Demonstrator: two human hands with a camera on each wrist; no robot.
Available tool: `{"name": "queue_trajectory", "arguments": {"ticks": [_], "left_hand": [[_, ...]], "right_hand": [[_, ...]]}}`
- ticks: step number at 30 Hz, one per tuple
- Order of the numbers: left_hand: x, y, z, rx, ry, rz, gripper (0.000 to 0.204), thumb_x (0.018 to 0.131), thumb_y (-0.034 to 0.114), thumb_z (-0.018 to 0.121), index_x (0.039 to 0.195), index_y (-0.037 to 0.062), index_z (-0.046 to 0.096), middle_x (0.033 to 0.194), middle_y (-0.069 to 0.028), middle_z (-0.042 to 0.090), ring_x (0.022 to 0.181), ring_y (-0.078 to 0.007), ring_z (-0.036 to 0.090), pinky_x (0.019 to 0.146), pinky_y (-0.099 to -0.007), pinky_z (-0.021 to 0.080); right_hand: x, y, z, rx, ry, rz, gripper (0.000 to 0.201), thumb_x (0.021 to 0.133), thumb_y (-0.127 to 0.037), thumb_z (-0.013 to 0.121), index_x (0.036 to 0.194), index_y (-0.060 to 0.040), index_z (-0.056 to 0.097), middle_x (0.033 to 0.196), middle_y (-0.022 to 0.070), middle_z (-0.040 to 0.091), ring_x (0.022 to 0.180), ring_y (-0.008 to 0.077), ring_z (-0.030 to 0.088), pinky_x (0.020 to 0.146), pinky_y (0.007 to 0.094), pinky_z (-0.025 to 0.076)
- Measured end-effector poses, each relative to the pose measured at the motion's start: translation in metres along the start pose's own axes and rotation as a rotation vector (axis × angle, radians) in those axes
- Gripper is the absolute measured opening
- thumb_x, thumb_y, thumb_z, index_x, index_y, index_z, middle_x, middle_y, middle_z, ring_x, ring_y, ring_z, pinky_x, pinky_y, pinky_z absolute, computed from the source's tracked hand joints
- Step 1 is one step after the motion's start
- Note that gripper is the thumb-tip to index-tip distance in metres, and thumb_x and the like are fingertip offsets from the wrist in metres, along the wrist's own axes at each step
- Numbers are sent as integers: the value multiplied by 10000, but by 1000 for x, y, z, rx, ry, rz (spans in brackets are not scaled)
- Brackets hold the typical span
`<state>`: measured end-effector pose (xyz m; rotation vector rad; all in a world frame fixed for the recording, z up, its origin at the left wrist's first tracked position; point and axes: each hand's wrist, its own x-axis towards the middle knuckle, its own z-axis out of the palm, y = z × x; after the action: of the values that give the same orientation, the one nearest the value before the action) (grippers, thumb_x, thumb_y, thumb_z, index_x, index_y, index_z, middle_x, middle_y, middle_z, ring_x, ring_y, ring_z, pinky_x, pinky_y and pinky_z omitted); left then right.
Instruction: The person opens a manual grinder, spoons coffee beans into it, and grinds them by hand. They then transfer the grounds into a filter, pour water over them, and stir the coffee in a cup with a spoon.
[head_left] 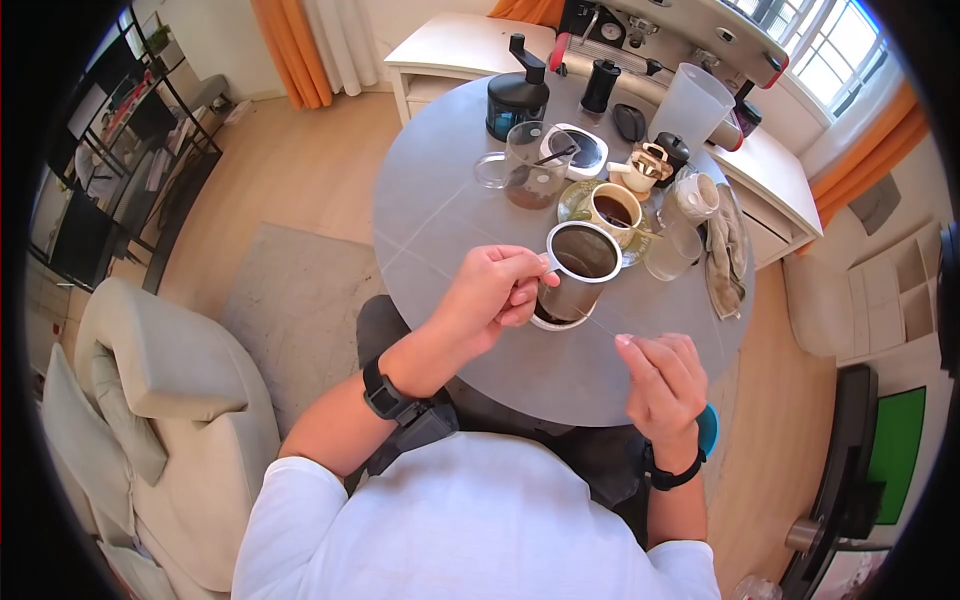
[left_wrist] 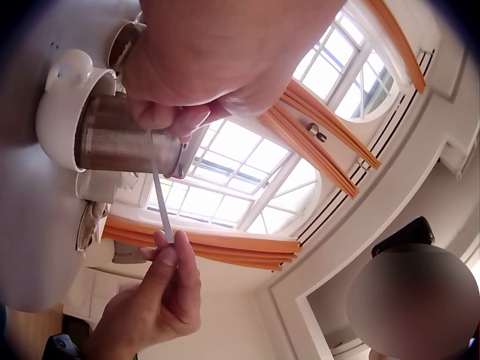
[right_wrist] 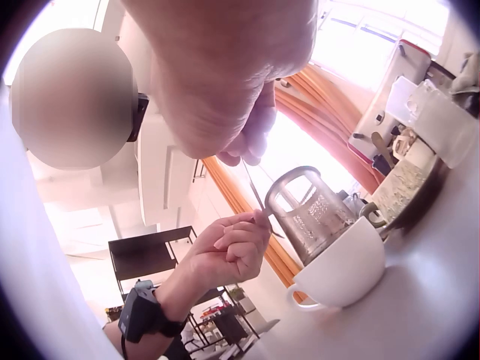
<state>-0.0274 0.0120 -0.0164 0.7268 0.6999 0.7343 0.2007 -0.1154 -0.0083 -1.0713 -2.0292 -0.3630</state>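
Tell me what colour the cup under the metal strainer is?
White; the cup shows best in the right wrist view.

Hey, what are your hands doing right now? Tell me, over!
Left hand grips the metal strainer, tilted in the white cup. Right hand pinches a thin stick beside it. Coffee cup close behind.
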Motion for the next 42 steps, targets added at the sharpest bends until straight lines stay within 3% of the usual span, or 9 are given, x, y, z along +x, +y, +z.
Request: {"name": "queue_trajectory", "arguments": {"ticks": [7, 13, 19, 26, 28, 32, 38, 40, 42], "left_hand": [[-5, -3, 2, -36, 4, 21, 205, 1013, 130, 631, 899, -32, 686, 603, 24, 472, 452, -72, 395, 440, -259, 277], [-5, -4, 3, -35, -4, 7, 219, 1019, 166, 647, 920, -21, 702, 596, 31, 468, 455, -69, 384, 449, -253, 282], [-7, -3, 3, -32, 9, 30, 219, 1022, 168, 645, 923, -19, 704, 597, 32, 472, 451, -68, 376, 447, -249, 278], [-9, -3, 2, -40, 0, 18, 210, 1018, 172, 654, 928, -10, 708, 590, 38, 467, 444, -62, 363, 446, -248, 272], [-9, -2, 2, -35, -1, 19, 208, 1019, 171, 653, 929, -9, 709, 587, 39, 465, 441, -61, 360, 445, -248, 271], [-5, 0, -7, -61, 11, -4, 201, 1012, 163, 651, 907, 0, 703, 573, 38, 453, 428, -67, 358, 437, -246, 271], [10, 2, -37, -132, -77, -44, 243, 1029, 158, 602, 835, 27, 665, 549, 38, 428, 407, -84, 334, 431, -262, 263], [9, 2, -43, -128, -105, -42, 242, 1034, 158, 594, 844, 24, 661, 548, 37, 422, 406, -86, 333, 431, -264, 263], [8, 3, -50, -122, -128, -37, 241, 1039, 157, 587, 853, 22, 657, 546, 36, 416, 405, -88, 333, 430, -265, 263]], "right_hand": [[-11, -18, 13, -35, -222, -58, 362, 747, 54, 719, 1105, 43, 767, 948, 104, 703, 728, 227, 612, 706, 373, 521], [7, -22, 15, -150, -25, -143, 329, 752, 64, 728, 1080, 44, 753, 883, 85, 645, 704, 220, 571, 682, 370, 494], [-8, -26, 26, 38, -193, -16, 356, 737, 58, 735, 1093, 44, 744, 787, 65, 524, 674, 221, 509, 655, 370, 454], [2, -29, 20, -27, -63, -35, 330, 735, 56, 730, 1065, 42, 735, 804, 79, 550, 678, 245, 528, 641, 380, 435], [-6, -27, 25, 46, -214, 65, 343, 739, 57, 738, 1082, 42, 738, 823, 86, 586, 689, 254, 542, 648, 386, 442], [-18, -23, 15, 135, -173, 138, 347, 768, 73, 730, 1112, 26, 744, 854, 100, 635, 727, 271, 577, 672, 382, 464], [-50, -15, -7, 347, 80, 663, 225, 941, 56, 690, 1138, -5, 782, 913, 123, 729, 768, 209, 660, 728, 291, 506], [-65, -11, -6, 611, 228, 954, 186, 993, 22, 675, 1143, 15, 785, 918, 95, 746, 803, 160, 683, 740, 266, 514], [-79, -8, 1, 763, 387, 1031, 183, 997, 19, 672, 1143, 28, 781, 923, 91, 749, 825, 157, 690, 746, 266, 514]]}}
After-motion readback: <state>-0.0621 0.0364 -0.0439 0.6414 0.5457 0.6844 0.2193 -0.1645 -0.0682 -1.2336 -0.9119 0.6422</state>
